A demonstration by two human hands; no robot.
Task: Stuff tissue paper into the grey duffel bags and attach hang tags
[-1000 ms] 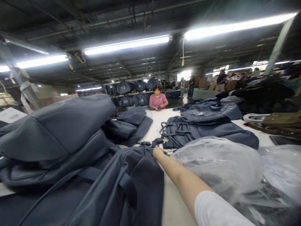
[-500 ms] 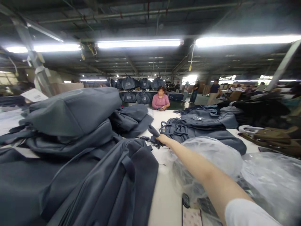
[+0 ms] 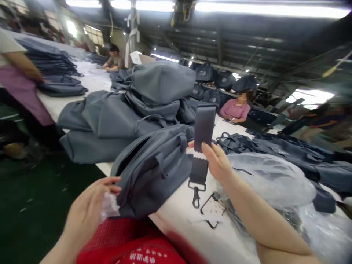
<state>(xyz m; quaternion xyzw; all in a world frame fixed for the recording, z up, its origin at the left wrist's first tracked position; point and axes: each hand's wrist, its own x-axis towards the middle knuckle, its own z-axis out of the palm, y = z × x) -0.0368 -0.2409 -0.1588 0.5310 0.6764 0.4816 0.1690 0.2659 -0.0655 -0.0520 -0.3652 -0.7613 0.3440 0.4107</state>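
Observation:
My right hand (image 3: 217, 161) is closed on a folded dark shoulder strap (image 3: 204, 128), held upright over the white table (image 3: 181, 205). A metal snap hook (image 3: 196, 196) dangles from the strap's lower end. My left hand (image 3: 90, 207) is near my body at the lower left, fingers pinched on a small piece of clear plastic (image 3: 108, 207). It sits beside the edge of a grey bag (image 3: 154, 165) lying on the table in front of me.
A pile of grey bags (image 3: 132, 106) fills the table's left side. Clear plastic bags (image 3: 272, 183) lie at the right, with more dark bags (image 3: 288, 154) behind. A person in pink (image 3: 236, 108) sits at the far end. Another person (image 3: 19, 73) stands at the left.
My right hand has lifted the strap off the table and drawn it back toward me. The view has swung left and down, and my left hand has come into sight.

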